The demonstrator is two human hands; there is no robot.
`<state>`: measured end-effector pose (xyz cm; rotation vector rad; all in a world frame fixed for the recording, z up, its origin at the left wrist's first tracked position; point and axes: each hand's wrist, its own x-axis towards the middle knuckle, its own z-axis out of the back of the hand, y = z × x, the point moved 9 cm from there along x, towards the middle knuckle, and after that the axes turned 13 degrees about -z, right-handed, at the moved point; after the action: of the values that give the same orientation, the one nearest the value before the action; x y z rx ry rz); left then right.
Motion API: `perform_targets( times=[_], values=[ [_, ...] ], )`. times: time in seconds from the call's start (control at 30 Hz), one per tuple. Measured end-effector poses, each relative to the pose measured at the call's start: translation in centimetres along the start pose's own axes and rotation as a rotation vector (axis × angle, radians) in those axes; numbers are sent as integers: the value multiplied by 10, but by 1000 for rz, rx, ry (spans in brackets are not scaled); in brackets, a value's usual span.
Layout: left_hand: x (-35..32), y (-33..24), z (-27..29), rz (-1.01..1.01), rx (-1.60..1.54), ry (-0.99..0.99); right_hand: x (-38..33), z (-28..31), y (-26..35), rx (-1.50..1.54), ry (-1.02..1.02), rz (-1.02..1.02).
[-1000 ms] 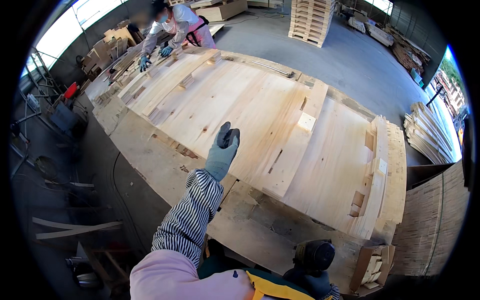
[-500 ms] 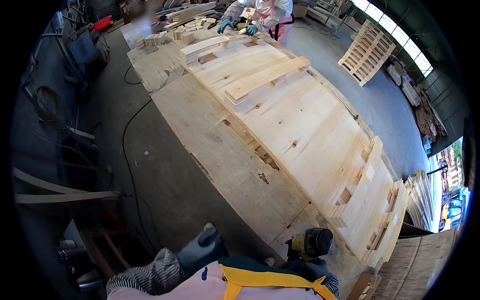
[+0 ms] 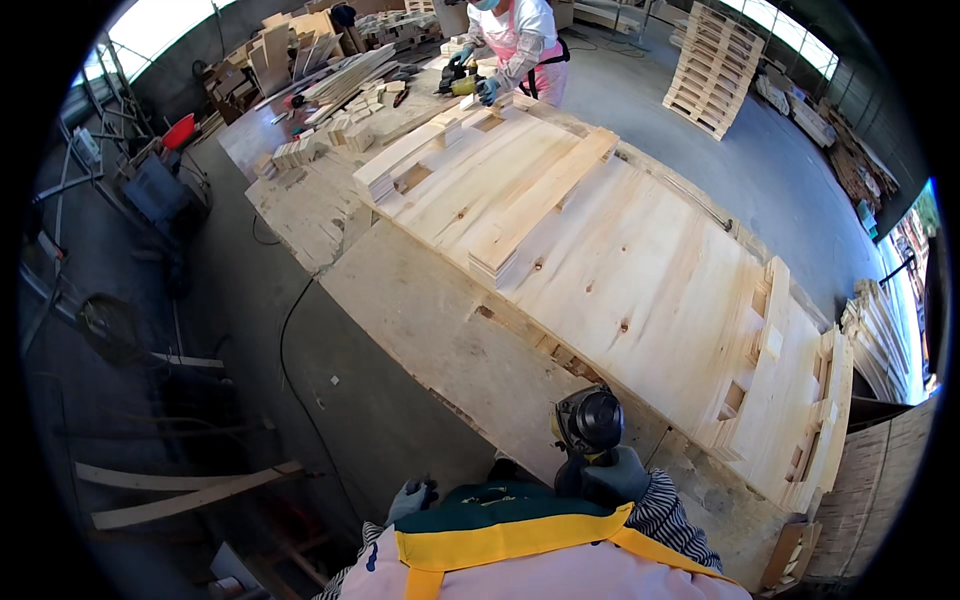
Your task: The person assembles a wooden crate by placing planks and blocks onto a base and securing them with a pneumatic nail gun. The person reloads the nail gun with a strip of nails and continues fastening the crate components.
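Nail gun, black-capped with a yellowish body, shows just below the middle of the frame, above the near part of the wooden counter. The person's right grip, gloved in grey-blue, is closed around it beneath the cap. The left grip, gloved too, hangs at the bottom of the frame, left of centre, fingers loosely half-curled, nothing visible in it. From where I stand, a pale wooden panel slants across the counter from upper centre to lower right, a plank lying across it on stacked pieces. At the top, a co-worker in pink and white handles a second power tool; a pallet stack rises at upper right.
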<state>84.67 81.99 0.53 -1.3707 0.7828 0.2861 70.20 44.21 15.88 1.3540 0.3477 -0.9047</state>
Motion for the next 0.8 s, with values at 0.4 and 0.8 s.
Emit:
perform_targets(
  times=[0.4, 0.8],
  values=[
    [308, -292, -136, -505, 91, 392, 99, -17, 75, 368, -13, -213],
    [489, -333, -369, -394, 865, 928, 144, -45, 184, 707, -344, -282]
  ],
)
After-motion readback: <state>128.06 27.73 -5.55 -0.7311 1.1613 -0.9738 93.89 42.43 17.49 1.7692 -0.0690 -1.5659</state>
